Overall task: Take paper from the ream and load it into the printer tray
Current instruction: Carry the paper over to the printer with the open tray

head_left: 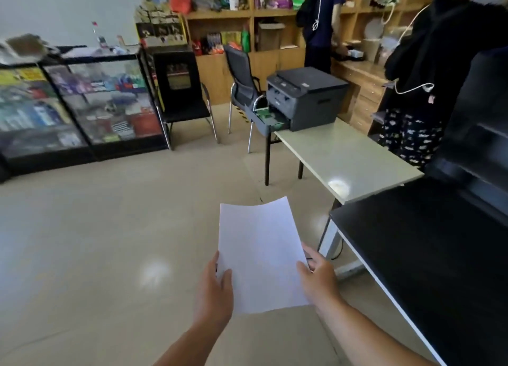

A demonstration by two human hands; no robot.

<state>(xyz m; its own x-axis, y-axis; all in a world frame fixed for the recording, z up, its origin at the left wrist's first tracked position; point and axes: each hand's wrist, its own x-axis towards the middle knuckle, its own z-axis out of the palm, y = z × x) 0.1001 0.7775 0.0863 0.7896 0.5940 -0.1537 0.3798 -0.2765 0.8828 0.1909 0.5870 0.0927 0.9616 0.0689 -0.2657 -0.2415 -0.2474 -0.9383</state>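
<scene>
A thin white stack of paper [261, 253] is held flat in front of me over the floor. My left hand [214, 288] grips its left edge and my right hand [320, 279] grips its right edge, thumbs on top. Farther ahead, a dark grey printer [305, 96] sits at the far end of a pale table [346, 156]. Its paper tray [265, 121] is pulled out toward the left, with green guides showing inside. The ream is not in view.
A black desk [428, 255] runs along my right. Two chairs [242, 91] stand behind the printer table. Two people [428, 71] stand at the wooden shelves [228, 16] at the back right. Glass display cases [82, 104] line the left; beige floor lies between.
</scene>
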